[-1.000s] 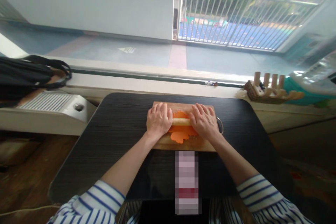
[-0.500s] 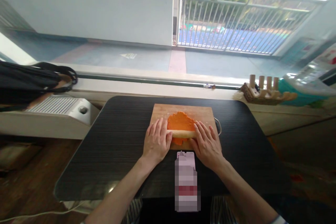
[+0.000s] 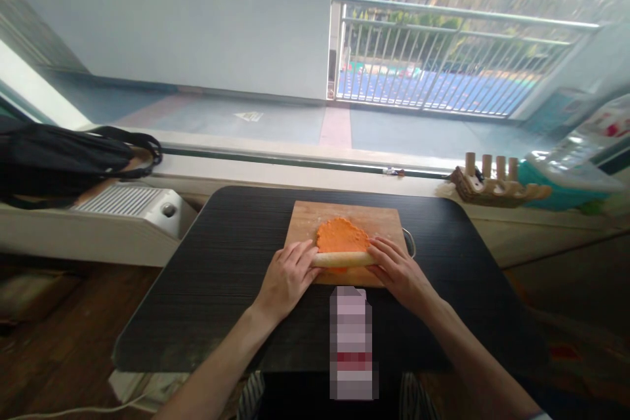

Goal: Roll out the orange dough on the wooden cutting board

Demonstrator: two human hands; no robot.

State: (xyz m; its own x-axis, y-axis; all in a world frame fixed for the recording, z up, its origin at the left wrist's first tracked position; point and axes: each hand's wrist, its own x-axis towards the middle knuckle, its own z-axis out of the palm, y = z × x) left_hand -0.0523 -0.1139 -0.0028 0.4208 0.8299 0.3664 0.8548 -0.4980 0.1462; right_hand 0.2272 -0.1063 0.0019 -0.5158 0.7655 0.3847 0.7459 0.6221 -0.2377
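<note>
A pale wooden rolling pin (image 3: 343,259) lies crosswise over a flat sheet of orange dough (image 3: 342,235). My left hand (image 3: 291,270) grips the pin's left end, fingers bent over it. At the other end my right hand (image 3: 398,269) is closed on the pin, fingertips over the top and thumb on the near side. Under the dough is a wooden cutting board (image 3: 302,220) with a metal handle (image 3: 409,243) at its right edge. Most of the dough shows on the far side of the pin; a thin strip peeks out on the near side.
The board stands on a dark table (image 3: 216,262). A blurred-out pinkish phone-like object (image 3: 351,335) lies by the near edge. Beyond are a window sill (image 3: 246,174), a black bag (image 3: 69,161), a white radiator (image 3: 147,207), a wooden rack with upright pegs (image 3: 485,184) and a teal container (image 3: 546,187).
Both hands have drawn the rolling pin nearer to me across the dough, and their fingers have curled around its ends. Less dough shows on the near side. The view has tilted slightly.
</note>
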